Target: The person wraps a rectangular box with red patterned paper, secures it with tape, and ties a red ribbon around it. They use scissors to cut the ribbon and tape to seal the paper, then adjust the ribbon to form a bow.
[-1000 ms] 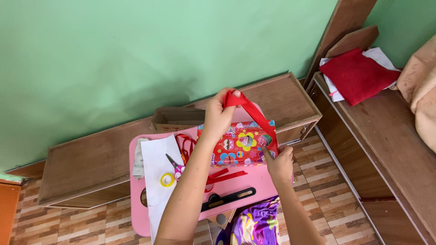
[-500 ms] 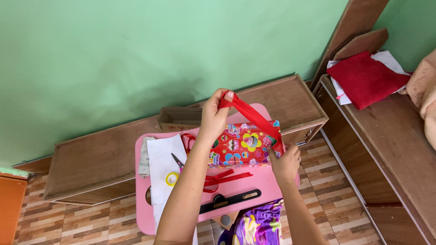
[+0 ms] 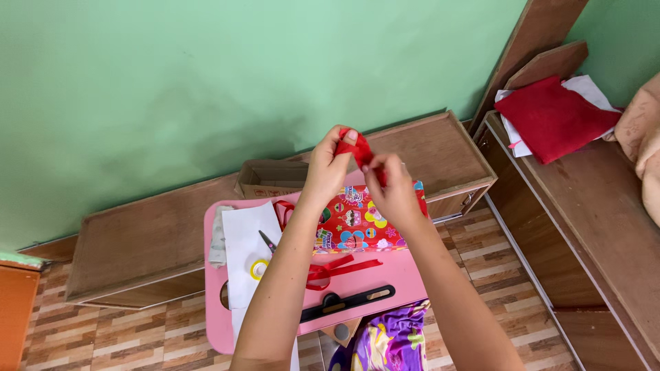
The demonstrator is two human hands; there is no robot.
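Note:
A box wrapped in bright red patterned paper lies on a small pink table. Above it my left hand pinches a red ribbon that runs down around the box. My right hand is raised beside the left and grips the same ribbon, the two hands close together over the box's far edge. Part of the ribbon is hidden behind my right hand.
On the table lie white paper, scissors, a yellow tape roll, loose red ribbon and a black ruler-like tool. An open cardboard box sits behind. Wooden shelving with red cloth stands right.
My right hand has left the box's right corner and risen up to the ribbon beside my left hand. The ribbon now bunches between both hands.

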